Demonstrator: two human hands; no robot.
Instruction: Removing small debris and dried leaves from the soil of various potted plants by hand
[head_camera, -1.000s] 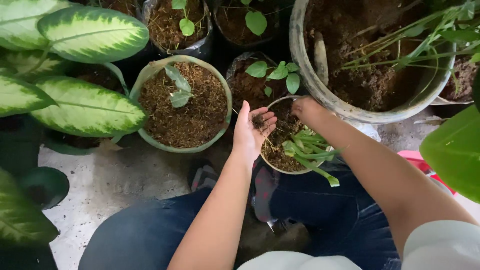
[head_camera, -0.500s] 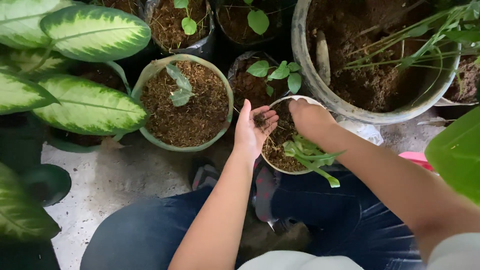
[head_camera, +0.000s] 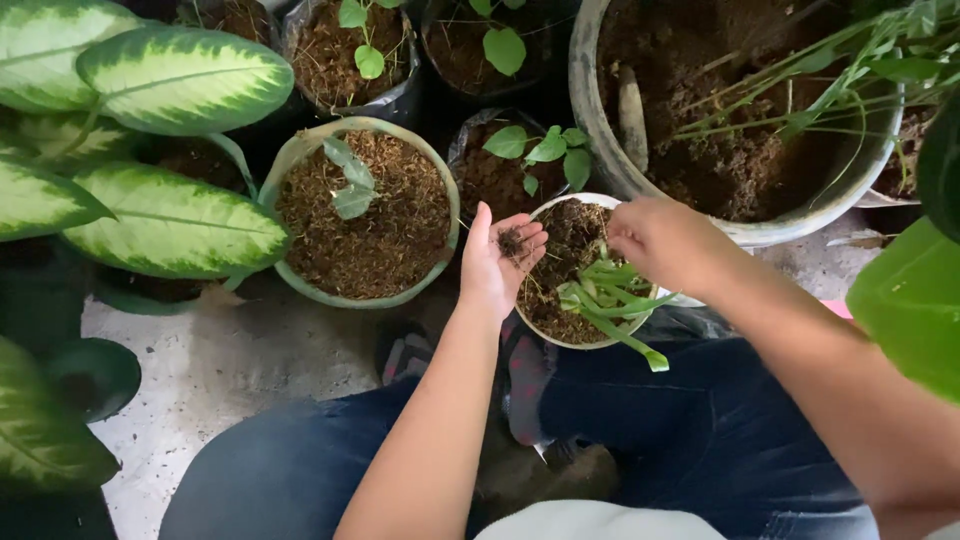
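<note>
A small white pot (head_camera: 561, 343) of dark soil with a green strap-leaved plant (head_camera: 610, 300) stands in front of my knees. My left hand (head_camera: 500, 262) is held palm up at the pot's left rim, cupped, with a small clump of soil (head_camera: 513, 241) on the palm. My right hand (head_camera: 662, 242) hovers over the pot's upper right side, fingers curled downward toward the soil; whether it pinches any soil is hidden.
A pale green pot (head_camera: 300, 290) of brown fibre with a seedling sits to the left. A large grey basin (head_camera: 600, 150) of soil holds a trowel handle (head_camera: 632, 118). Black grow bags (head_camera: 400, 100) with seedlings stand behind. Big variegated leaves (head_camera: 170, 225) crowd the left; concrete floor (head_camera: 230, 370) lies below.
My right hand has shifted from the basin's rim down over the small pot. My left hand stays cupped at the pot's left rim with soil in it.
</note>
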